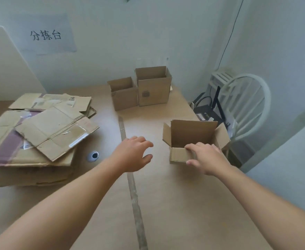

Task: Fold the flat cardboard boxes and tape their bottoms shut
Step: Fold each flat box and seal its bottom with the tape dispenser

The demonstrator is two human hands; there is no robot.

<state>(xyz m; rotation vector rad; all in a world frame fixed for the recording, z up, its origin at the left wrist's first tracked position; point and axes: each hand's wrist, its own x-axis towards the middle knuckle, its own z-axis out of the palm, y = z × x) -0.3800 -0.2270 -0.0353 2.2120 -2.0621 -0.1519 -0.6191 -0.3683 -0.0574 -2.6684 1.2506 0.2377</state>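
Note:
A small brown cardboard box [193,136] stands upright near the table's right edge, its top flaps open. My right hand [205,157] rests on its near flap, fingers over the front rim and thumb below. My left hand [135,156] hovers open to the left of that box, touching nothing. A pile of flat cardboard boxes [39,134] lies on the left of the table. Two folded boxes stand at the back: a short one [124,95] and a taller one [154,87] beside it.
A roll of tape [93,156] lies on the table [166,204] between the flat pile and my left arm. A seam strip runs down the table's middle. A white chair [247,105] and dark devices with cables sit past the right edge. Walls close behind.

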